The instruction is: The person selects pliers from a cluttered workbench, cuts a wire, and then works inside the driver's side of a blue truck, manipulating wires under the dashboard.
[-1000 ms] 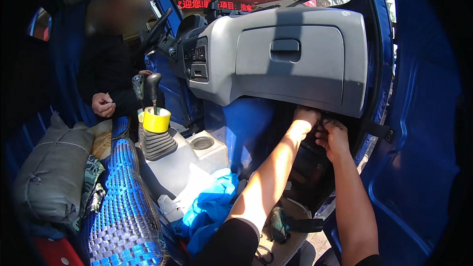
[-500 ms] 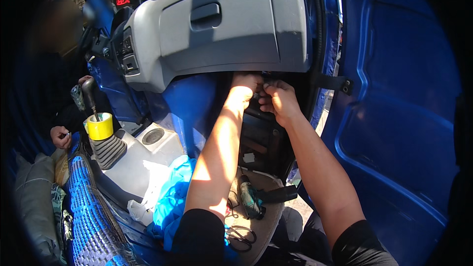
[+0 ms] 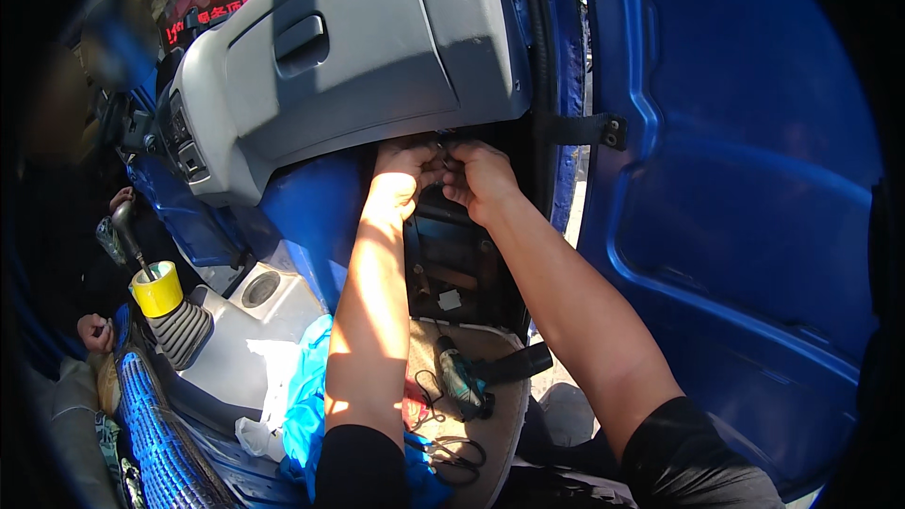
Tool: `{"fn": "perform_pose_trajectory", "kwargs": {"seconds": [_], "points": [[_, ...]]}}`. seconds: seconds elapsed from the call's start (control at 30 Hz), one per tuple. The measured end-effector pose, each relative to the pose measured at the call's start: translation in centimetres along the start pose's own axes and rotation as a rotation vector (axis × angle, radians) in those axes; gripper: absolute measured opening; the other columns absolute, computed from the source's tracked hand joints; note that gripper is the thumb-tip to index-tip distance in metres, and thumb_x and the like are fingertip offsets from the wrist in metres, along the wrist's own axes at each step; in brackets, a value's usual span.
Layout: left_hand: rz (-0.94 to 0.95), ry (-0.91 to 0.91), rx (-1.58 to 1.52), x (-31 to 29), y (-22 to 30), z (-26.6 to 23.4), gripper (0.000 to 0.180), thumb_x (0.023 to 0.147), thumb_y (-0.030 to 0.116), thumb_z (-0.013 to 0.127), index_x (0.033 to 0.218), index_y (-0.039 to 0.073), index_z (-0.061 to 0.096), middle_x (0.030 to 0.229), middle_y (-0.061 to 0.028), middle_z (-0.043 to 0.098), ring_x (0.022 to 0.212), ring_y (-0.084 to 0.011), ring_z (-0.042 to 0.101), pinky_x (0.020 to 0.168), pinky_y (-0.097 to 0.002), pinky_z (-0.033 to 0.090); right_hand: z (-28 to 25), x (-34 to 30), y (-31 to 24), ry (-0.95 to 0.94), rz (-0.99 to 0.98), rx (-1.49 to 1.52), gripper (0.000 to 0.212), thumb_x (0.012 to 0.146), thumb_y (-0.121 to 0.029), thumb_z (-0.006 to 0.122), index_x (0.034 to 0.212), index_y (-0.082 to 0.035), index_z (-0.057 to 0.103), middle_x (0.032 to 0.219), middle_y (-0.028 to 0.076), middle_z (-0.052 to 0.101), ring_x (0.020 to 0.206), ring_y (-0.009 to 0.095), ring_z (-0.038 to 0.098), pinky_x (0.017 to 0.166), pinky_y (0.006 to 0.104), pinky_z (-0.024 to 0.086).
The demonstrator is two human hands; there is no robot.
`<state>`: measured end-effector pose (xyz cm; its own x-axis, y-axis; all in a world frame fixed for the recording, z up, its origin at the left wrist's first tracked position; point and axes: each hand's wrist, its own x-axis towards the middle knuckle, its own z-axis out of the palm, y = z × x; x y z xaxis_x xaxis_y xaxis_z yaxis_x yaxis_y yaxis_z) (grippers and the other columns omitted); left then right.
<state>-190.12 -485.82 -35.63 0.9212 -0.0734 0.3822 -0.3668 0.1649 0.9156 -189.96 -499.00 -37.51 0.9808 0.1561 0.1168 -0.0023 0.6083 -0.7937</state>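
Both my arms reach under the grey dashboard (image 3: pixel 349 47), into the shaded space below the glovebox lid. My left hand (image 3: pixel 407 170) is closed, its fingers curled and partly in shadow. Right beside it, my right hand (image 3: pixel 479 179) is also closed, thumb and fingers pinched together. Something small and dark shows between the two sets of fingertips, too little of it to name. Below my hands, dark metal parts and a small white label (image 3: pixel 450 300) sit in the footwell.
A teal cordless drill (image 3: pixel 462 382) and black-handled scissors (image 3: pixel 452 460) lie on a beige mat. A blue cloth (image 3: pixel 306 405) is beside them. Left stand a gear lever with a yellow tape roll (image 3: pixel 156 290) and another person's hand (image 3: pixel 95 333). The blue door (image 3: pixel 745 188) hangs open at right.
The view has shifted, so the dashboard and door sit further left in it. My hands stay under the dashboard, closer together, their fingers still closed.
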Motion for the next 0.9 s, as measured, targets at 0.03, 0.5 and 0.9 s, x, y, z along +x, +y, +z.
{"fn": "perform_pose_trajectory", "kwargs": {"seconds": [0.03,0.5,0.9], "points": [[-0.014,0.005,0.002,0.0,0.07,0.01,0.024,0.089,0.0,0.05,0.112,-0.003,0.054,0.096,-0.0154,0.061,0.081,-0.0259,0.064,0.073,-0.038,0.057,0.06,0.15,-0.03,0.007,-0.005,0.013,0.009,0.09,-0.01,0.057,0.086,-0.003,0.061,0.073,0.005,0.062,0.052,0.01,0.055,0.042,0.0239,0.047],[-0.042,0.092,-0.086,0.0,-0.23,-0.14,0.02,0.087,0.003,0.053,0.105,0.001,0.061,0.083,-0.0083,0.062,0.07,-0.0156,0.059,0.065,-0.0322,0.056,0.04,0.41,0.25,-0.019,0.002,0.028,0.011,0.09,-0.011,0.056,0.087,-0.002,0.062,0.074,0.007,0.063,0.054,0.013,0.058,0.043,0.0265,0.049],[-0.059,0.045,-0.081,-0.03,-0.05,-0.38,0.016,0.092,0.006,0.05,0.107,0.001,0.057,0.089,-0.012,0.063,0.073,-0.0207,0.062,0.07,-0.0357,0.057,0.27,0.45,-0.25,-0.033,0.002,0.01,0.013,0.09,-0.01,0.054,0.083,-0.002,0.062,0.068,0.005,0.06,0.049,0.013,0.056,0.042,0.0262,0.048]]}}
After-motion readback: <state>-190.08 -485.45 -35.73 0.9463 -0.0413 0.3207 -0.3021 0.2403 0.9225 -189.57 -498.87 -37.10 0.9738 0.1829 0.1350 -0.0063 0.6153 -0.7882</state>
